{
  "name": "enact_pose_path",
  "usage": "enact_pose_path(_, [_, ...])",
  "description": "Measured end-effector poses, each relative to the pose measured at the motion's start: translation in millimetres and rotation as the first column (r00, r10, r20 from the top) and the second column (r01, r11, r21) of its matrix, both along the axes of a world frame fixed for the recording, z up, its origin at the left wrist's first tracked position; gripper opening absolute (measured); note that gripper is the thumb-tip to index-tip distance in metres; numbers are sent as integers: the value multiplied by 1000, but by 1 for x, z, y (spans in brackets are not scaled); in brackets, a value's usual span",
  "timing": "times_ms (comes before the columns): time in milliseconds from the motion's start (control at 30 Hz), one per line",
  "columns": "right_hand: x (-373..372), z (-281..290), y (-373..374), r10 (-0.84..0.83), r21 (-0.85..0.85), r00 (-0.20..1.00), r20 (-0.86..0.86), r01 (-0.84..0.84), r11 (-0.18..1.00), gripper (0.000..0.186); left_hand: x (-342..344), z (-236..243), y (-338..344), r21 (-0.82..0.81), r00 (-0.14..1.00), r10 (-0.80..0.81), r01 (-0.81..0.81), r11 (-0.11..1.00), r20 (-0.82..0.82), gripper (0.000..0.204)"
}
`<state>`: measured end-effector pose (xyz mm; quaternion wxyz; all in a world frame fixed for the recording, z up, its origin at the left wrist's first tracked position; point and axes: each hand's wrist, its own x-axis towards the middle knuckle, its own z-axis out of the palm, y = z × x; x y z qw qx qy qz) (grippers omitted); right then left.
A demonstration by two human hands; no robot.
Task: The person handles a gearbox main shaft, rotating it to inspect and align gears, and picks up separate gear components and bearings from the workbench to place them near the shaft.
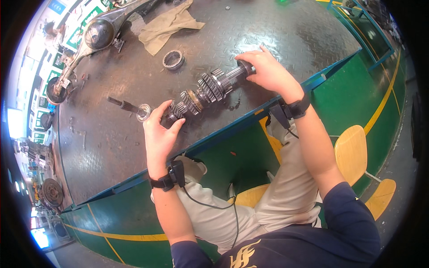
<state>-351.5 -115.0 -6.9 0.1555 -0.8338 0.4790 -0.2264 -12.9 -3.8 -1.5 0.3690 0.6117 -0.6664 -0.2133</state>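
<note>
Tabletop [111, 156] | gear shaft [214, 85] | axis diagonal, seemingly level | splined end [235, 74] upper right

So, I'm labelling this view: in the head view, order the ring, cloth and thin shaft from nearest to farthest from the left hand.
1. Thin shaft: left of the left hand
2. Ring: ahead, slightly right
3. Cloth: beyond the ring

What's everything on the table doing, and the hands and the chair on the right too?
Left hand: gripping gear shaft's near end.
Right hand: gripping its other end.
Gear shaft: held at both ends; whether it rests on the table is unclear.
Ring: lying flat, untouched.
Cloth: spread out, wrinkled.
Small shaft: lying down, unheld.
Axle: unheld.
Chair: unoccupied.
</note>
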Motion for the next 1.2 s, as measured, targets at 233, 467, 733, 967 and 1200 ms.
enact_pose_path(233, [-26,-5,-6,-70,-58,997,22,71,996,56,2,-1,-1,10,999,-4,4,1000,-36,56])
enact_pose_path(467, [-33,-4,-9,-70,6,998,11,70,998,57,0,3,1,14,1000,0,0,1000,-10,57])
enact_pose_path(733, [2,-7,-1,41,-55,999,-2,-41,998,55,-4,0,0,-51,1000,-29,29,998,5,55])
enact_pose_path(967, [44,-7,12,132,-122,991,-14,-132,984,54,-16,-8,-8,-115,998,-59,60,992,14,56])
enact_pose_path(1200, [39,-7,11,124,-64,991,48,-121,991,57,-18,-5,-6,-101,998,-55,58,993,24,57])
